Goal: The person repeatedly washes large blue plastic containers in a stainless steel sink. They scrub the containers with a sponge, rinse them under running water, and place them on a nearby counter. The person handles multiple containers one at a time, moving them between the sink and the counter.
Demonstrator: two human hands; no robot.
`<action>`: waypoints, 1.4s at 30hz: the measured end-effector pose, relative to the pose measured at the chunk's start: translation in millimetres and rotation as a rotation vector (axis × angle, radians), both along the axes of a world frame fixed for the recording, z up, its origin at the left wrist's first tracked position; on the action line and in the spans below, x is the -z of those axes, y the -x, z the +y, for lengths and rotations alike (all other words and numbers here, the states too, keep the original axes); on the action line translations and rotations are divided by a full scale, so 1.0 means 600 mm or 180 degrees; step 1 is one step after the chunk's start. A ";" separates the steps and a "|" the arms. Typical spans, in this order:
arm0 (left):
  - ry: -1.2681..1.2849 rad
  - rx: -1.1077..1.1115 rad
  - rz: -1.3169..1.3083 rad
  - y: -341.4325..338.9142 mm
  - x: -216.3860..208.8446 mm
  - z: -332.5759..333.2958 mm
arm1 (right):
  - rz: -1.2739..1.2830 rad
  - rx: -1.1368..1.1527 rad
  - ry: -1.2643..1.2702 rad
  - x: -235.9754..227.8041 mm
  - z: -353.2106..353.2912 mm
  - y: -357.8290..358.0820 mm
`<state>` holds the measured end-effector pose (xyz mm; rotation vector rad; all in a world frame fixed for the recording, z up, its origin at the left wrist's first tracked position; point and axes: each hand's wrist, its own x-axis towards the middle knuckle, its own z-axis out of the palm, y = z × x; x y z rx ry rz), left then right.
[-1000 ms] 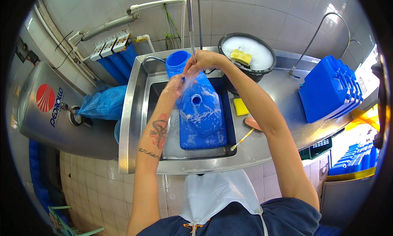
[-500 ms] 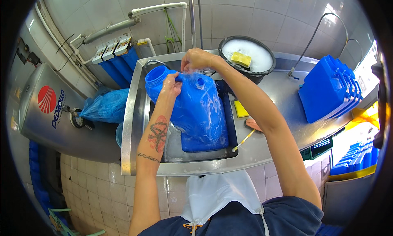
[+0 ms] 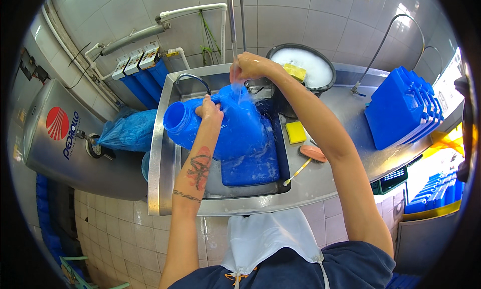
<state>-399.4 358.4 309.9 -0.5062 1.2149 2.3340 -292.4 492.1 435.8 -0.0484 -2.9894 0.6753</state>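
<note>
My left hand (image 3: 209, 110) is closed round the handle of a wet blue plastic jug (image 3: 235, 133), tilted over the sink (image 3: 210, 176). The jug's wide uncapped mouth points left toward the sink's rim. Above its upper end, my right hand (image 3: 249, 67) has its fingers bent closed at the foot of a thin upright line, a hose or pipe (image 3: 232, 23); what they pinch is hidden. Water sprays below these fingers onto the jug. Under it, a second blue jug (image 3: 250, 171) lies in the basin, streaked with suds.
Beyond my right forearm stands a black tub (image 3: 325, 83) of foam with a yellow sponge (image 3: 295, 72). Another yellow sponge (image 3: 296, 132) and a brush (image 3: 311, 153) lie on the steel counter. Several blue jugs (image 3: 401, 108) stand at the right. A curved metal tap (image 3: 193, 76) rises behind the basin.
The held jug has turned and tipped, its wide mouth swinging left and down. My right hand has shifted slightly right and up, and the spray falls on the jug's upper end.
</note>
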 end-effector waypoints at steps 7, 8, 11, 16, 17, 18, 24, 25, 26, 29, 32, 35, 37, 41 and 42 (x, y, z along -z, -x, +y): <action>0.0938 0.1147 0.1252 -0.078 0.097 0.013 | -0.0257 -0.0061 0.0410 -0.002 -0.026 0.003; 0.1114 0.1086 0.1663 -0.087 0.118 0.015 | -0.0266 -0.0064 0.0543 -0.002 -0.028 0.006; 0.1400 0.1410 0.2485 -0.098 0.142 -0.003 | -0.0287 -0.0347 0.0609 0.005 -0.034 0.023; 0.1099 0.2832 0.2874 -0.143 0.066 -0.100 | -0.0300 -0.0144 0.0336 0.009 -0.027 0.032; 0.1060 0.2953 0.2929 -0.152 0.063 -0.120 | -0.0284 -0.0119 0.0161 0.010 -0.034 0.038; 0.1080 0.2992 0.3059 -0.177 0.038 -0.140 | -0.0247 -0.0041 0.0005 0.013 -0.031 0.037; 0.1510 0.2995 0.3571 -0.306 0.043 -0.182 | -0.0793 0.0200 -0.0357 0.019 0.006 0.044; 0.1647 0.2820 0.3900 -0.326 0.063 -0.184 | -0.1025 0.0247 -0.0384 0.016 0.006 0.045; 0.1652 0.2639 0.4180 -0.352 0.072 -0.185 | -0.1272 0.0353 -0.0406 0.011 0.005 0.039; 0.1706 0.2297 0.4575 -0.396 0.087 -0.200 | -0.1538 0.0747 -0.0650 -0.025 -0.065 0.044; 0.1423 0.3237 0.3867 -0.427 0.063 -0.220 | -0.1348 0.0546 -0.0833 0.005 -0.031 0.042; 0.1321 0.2461 0.5349 -0.450 0.147 -0.221 | -0.1279 0.0337 -0.0747 0.007 -0.033 0.051; 0.1279 0.2149 0.5773 -0.463 0.171 -0.221 | -0.1322 0.0141 -0.0611 0.007 -0.034 0.054; 0.0968 0.1851 0.5825 -0.484 0.182 -0.216 | -0.1573 -0.0002 -0.0105 -0.003 -0.041 0.056; 0.0897 0.1815 0.5841 -0.484 0.176 -0.215 | -0.1639 0.0042 0.0071 -0.005 -0.043 0.054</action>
